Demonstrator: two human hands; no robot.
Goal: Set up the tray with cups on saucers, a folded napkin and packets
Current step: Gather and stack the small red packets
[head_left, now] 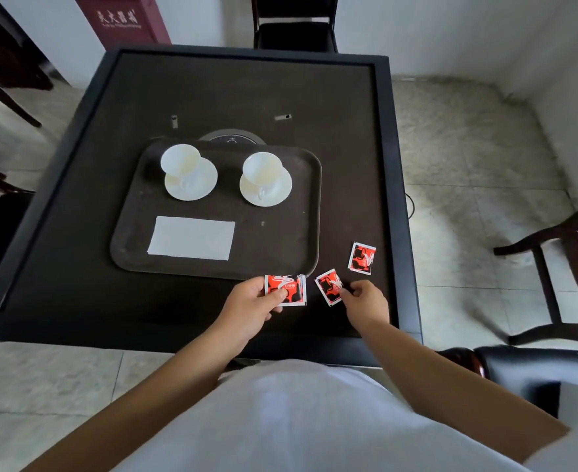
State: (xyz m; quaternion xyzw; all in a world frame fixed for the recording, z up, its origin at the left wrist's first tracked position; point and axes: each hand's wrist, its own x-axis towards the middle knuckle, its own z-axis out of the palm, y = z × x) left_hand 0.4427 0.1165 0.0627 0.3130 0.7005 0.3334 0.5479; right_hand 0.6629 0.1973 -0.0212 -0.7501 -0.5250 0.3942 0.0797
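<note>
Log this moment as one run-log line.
left hand: holds packet | right hand: pinches second packet | third packet: on table | tray: two cups on saucers, napkin

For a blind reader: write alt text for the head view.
Each hand pinches a red packet, left hand and right hand, near a tray holding two cups on saucers and a folded napkin; a third packet lies nearby.

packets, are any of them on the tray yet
No, all three packets lie or are held off the tray, on the table near its front edge.
</note>
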